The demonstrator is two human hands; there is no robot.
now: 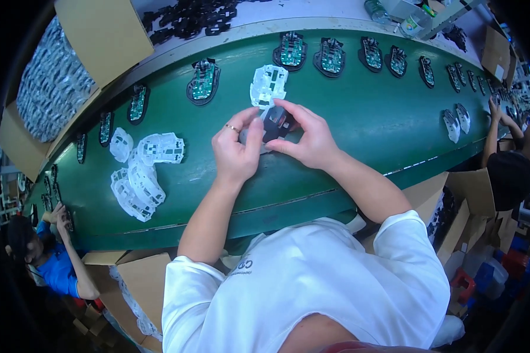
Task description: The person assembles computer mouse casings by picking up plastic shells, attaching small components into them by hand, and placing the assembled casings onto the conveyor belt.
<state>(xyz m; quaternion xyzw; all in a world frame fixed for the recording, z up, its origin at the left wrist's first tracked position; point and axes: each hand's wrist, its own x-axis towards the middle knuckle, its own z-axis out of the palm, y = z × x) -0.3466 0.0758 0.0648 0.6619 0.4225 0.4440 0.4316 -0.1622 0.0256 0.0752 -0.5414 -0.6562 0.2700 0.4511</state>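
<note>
My left hand [237,145] and my right hand [307,134] come together over the green work surface. Between them is a small black plastic part [275,122], with a pale translucent piece partly showing beneath it. The thumb and fingers of my right hand pinch the black part. My left hand, with a ring on one finger, closes around its left side, and its fingers hide much of it. Just beyond my fingertips lies a white translucent molded shell [269,82]. To the left, several similar white shells [146,179] lie in a loose, overlapping group.
Mouse-shaped black bases with green circuit boards [204,82] line the far side of the green surface [359,117]. A carton of wrapped parts [53,82] stands far left. Black parts [188,17] are heaped on the shelf behind. Co-workers' hands [56,215] show at both ends.
</note>
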